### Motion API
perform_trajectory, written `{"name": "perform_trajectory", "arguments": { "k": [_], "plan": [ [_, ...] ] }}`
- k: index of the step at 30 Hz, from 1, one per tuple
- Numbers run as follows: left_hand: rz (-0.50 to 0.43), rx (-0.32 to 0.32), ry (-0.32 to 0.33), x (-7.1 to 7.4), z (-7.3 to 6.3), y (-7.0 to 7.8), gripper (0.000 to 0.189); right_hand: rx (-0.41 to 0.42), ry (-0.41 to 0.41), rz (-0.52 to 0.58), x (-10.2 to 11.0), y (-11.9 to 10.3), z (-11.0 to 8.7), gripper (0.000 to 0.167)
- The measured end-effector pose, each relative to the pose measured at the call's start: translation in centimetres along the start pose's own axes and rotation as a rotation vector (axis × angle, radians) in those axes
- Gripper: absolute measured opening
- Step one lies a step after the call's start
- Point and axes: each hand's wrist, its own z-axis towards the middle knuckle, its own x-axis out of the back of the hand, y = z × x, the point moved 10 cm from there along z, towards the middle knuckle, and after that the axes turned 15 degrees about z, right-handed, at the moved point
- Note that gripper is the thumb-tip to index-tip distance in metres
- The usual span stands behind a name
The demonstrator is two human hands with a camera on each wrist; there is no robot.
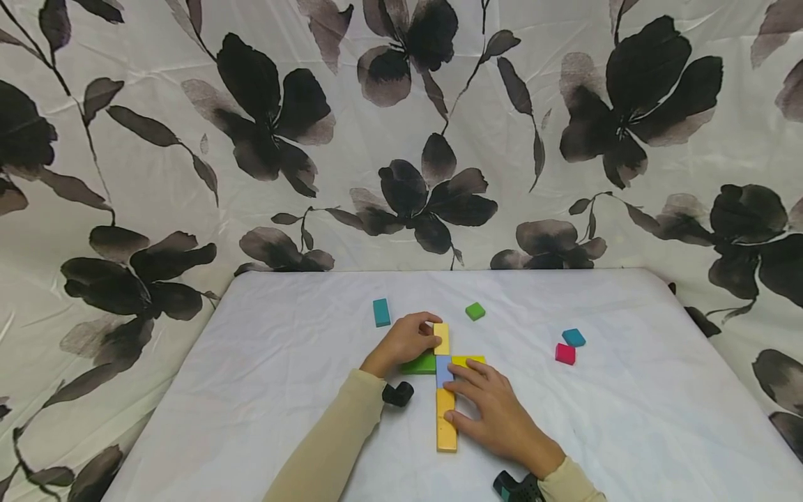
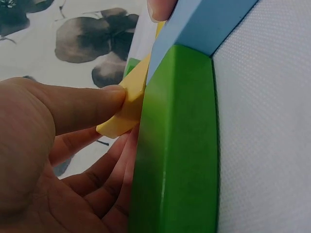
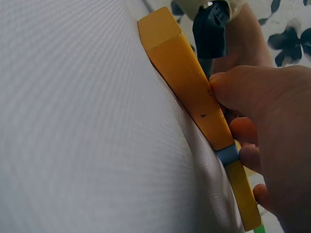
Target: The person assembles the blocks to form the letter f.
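Note:
Several blocks lie in a cross on the white cloth. My left hand (image 1: 409,341) pinches the light yellow block (image 1: 442,339) at the cross's far end, with the thumb (image 2: 109,99) on one side. Below that block is a blue block (image 1: 443,371), flanked by a green block (image 1: 419,364) on the left and a bright yellow block (image 1: 469,361) on the right. A long orange-yellow block (image 1: 446,425) forms the near end. My right hand (image 1: 492,408) rests its spread fingers on the blue block and along the orange-yellow one; its thumb (image 3: 228,90) touches the latter's side.
Loose on the table (image 1: 251,418) are a teal block (image 1: 381,312) at the back left, a small green block (image 1: 475,311) at the back, and a blue piece (image 1: 574,337) beside a red one (image 1: 565,354) on the right. A flower-printed cloth (image 1: 426,139) hangs behind.

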Motion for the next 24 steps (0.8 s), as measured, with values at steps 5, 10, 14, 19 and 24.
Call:
{"name": "perform_trajectory", "arguments": {
  "k": [5,10,14,19,24],
  "plan": [
    [0.019,0.021,-0.002,-0.06,0.38,-0.22,0.037,0.003,0.005,0.005,0.22,-0.07,0.16,0.043],
    [0.019,0.034,-0.010,-0.17,0.28,-0.30,0.037,-0.002,0.005,0.007,0.14,0.02,0.17,0.043],
    [0.022,0.029,-0.010,-0.22,0.16,-0.15,0.035,-0.001,0.006,0.011,0.10,0.06,0.08,0.043],
    [0.028,0.021,-0.005,-0.29,0.25,-0.15,0.035,0.004,0.009,0.012,0.07,0.01,-0.02,0.043],
    [0.035,0.011,-0.004,-0.42,0.34,-0.18,0.037,0.011,0.007,0.011,0.06,-0.10,-0.08,0.044]
  ]
}}
